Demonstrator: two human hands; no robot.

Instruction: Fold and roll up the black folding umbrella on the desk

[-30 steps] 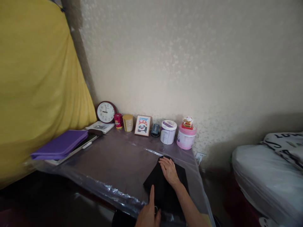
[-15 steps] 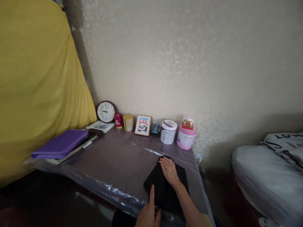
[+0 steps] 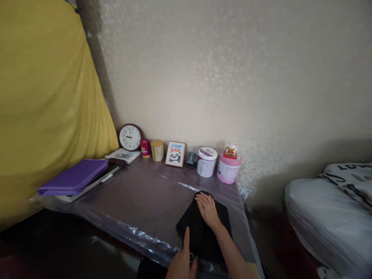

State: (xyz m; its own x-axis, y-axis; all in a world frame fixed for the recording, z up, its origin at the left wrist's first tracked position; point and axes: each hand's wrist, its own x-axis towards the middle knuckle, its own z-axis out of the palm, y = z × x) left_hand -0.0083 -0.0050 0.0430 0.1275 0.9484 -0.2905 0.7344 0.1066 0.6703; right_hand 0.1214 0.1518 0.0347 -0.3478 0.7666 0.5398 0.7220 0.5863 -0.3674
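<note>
Folded black cloth [image 3: 195, 226] lies near the right front corner of the plastic-covered table [image 3: 128, 193]. My right hand [image 3: 207, 209] rests flat on its upper part, fingers stretched out and close together. At the cloth's lower left, by the table's front edge, is my left hand [image 3: 183, 261]. Its index finger is stretched forward over the cloth and its thumb is apart; the other fingers are mostly hidden. A small light-coloured ring shape shows between that index finger and thumb, too small to make out further.
Along the wall stand a clock [image 3: 130, 137], a red can [image 3: 145, 148], a yellow-topped stack [image 3: 157, 150], a framed panda picture [image 3: 175, 154], a white tub [image 3: 207, 162] and a pink-lidded tub [image 3: 229, 172] bearing a cat figurine [image 3: 231, 150]. A purple folder [image 3: 75, 176] lies left.
</note>
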